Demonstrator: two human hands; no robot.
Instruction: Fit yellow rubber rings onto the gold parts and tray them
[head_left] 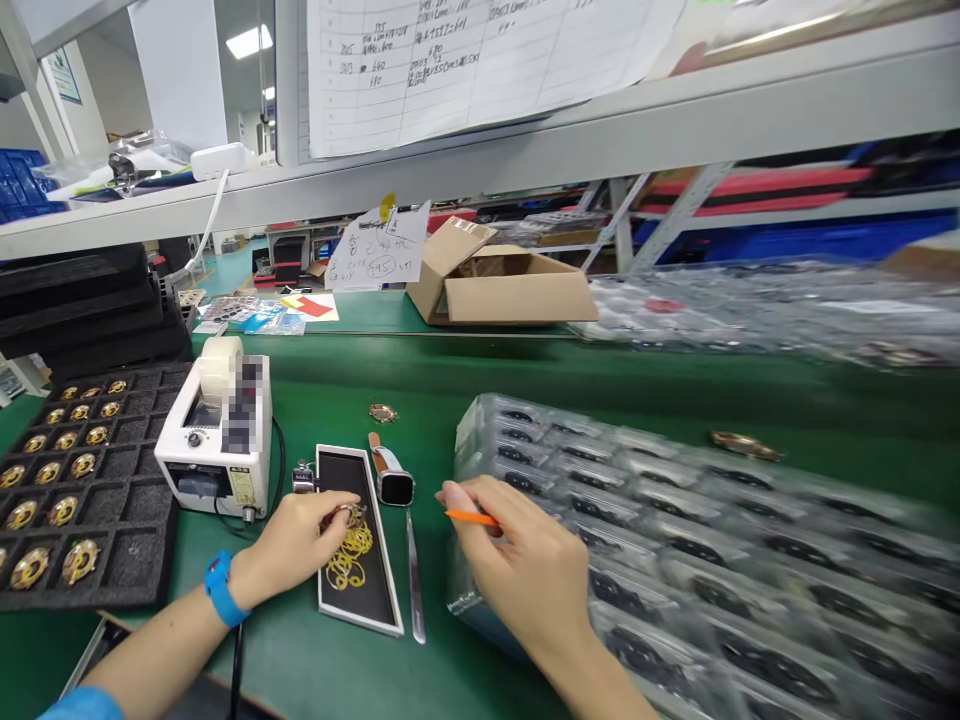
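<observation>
While the hands (296,538) (531,560) are apart, yellow rings (357,543) lie between — nearer left.

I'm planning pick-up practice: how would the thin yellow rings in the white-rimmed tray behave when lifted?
Looking very thin, the yellow rings would probably flex and feel light. Since they overlap in a loose pile, lifting one might drag others. Mostly flat on the tray, they seem unlikely to roll.

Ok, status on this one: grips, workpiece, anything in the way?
Left grip pinching a small metallic part over the white-rimmed tray of yellow loops. Right grip holding an orange tool. Tweezers and smartwatch lying between the two.
</observation>
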